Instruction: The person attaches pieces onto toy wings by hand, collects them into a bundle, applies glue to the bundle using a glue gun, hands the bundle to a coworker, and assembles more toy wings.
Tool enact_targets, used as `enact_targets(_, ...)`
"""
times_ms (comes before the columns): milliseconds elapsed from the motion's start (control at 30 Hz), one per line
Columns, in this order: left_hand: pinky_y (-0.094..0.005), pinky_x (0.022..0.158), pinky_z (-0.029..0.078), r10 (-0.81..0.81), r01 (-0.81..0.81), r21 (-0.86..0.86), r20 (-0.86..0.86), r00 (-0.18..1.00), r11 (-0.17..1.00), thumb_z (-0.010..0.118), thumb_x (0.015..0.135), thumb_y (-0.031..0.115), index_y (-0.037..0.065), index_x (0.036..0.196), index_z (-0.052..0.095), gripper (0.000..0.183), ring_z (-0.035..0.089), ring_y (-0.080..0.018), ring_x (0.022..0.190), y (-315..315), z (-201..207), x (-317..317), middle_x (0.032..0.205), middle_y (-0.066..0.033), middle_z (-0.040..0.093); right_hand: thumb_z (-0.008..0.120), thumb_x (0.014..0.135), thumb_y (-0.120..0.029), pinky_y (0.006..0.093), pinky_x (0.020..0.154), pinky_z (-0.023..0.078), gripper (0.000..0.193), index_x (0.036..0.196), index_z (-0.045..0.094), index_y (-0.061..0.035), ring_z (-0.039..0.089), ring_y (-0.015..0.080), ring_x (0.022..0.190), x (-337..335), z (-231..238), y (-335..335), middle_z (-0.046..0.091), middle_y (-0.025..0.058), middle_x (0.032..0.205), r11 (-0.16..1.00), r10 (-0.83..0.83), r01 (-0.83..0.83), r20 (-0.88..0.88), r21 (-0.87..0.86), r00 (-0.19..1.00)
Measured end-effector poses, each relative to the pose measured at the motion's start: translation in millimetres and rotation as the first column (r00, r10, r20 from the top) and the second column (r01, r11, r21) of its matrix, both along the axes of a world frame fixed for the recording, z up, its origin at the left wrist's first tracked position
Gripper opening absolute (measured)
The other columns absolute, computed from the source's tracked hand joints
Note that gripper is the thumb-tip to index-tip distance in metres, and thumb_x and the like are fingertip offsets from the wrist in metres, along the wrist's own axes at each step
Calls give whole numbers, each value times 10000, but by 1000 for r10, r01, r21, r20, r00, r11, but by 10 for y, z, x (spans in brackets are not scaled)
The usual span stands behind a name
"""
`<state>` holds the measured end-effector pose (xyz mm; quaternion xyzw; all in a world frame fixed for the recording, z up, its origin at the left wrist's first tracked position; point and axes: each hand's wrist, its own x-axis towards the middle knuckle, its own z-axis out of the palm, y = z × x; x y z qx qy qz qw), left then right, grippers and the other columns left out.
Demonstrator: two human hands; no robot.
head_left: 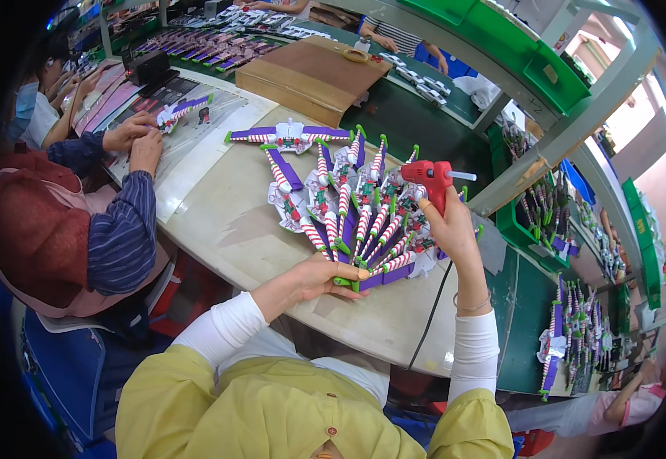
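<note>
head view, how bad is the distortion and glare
Head view: corners fall to black and the green tray at far right bows; head view: upper right is partly washed out by bright light; head view: the red glue gun looks fairly sharp.

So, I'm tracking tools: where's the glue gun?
In the head view, right of centre: the glue gun is in the right hand, by the toys.

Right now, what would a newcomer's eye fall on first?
Probably the red glue gun in the right hand, just right of centre. Then the fan of striped toys mid-picture, its near end at the left hand. Brown cardboard lies beyond them.
</note>
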<state>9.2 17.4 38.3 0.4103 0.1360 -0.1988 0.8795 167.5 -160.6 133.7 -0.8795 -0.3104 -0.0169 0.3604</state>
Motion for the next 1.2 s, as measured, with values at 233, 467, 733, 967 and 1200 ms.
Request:
enact_targets(233,-370,721,611,11,-11,6,0,1000,1000,726,802,41,6,1135,584,364,692,-292,857,6,-14,-19,1023,-111,660,626,903,-229,286,493,405,395,1179,479,11,524,119,535,-318,383,27,536,42,679,984,174,-179,-268,7,948)
enact_targets(467,-360,712,611,17,-17,-6,9,1000,1000,737,795,50,7,1128,587,368,693,-281,853,-6,22,-16,1012,-111,662,630,907,-268,274,489,421,406,1133,499,43,531,111,554,-337,352,28,551,43,708,963,250,-268,-380,5,891)
enact_targets(733,-360,708,612,15,-15,-9,3,1000,1000,741,794,52,8,1131,583,375,692,-283,859,4,-29,-11,1018,-111,657,613,910,-248,261,479,418,371,1125,507,35,524,92,543,-312,338,76,555,42,716,963,244,-271,-427,-3,871)
enact_targets(967,-402,743,606,17,-17,24,8,1000,1000,696,825,37,-6,1194,558,397,689,-325,897,-3,-17,-13,1064,-145,660,604,922,-262,224,449,354,298,1068,515,-17,487,63,503,-165,339,141,603,32,751,983,185,-162,-402,91,897)
enact_targets(1200,-381,731,609,13,-13,4,7,1000,1000,715,813,44,-3,1166,566,386,690,-306,882,-1,-5,-16,1047,-131,655,604,915,-249,254,468,418,271,1015,517,-12,511,95,506,-89,255,290,593,50,747,982,129,-49,-461,183,878)
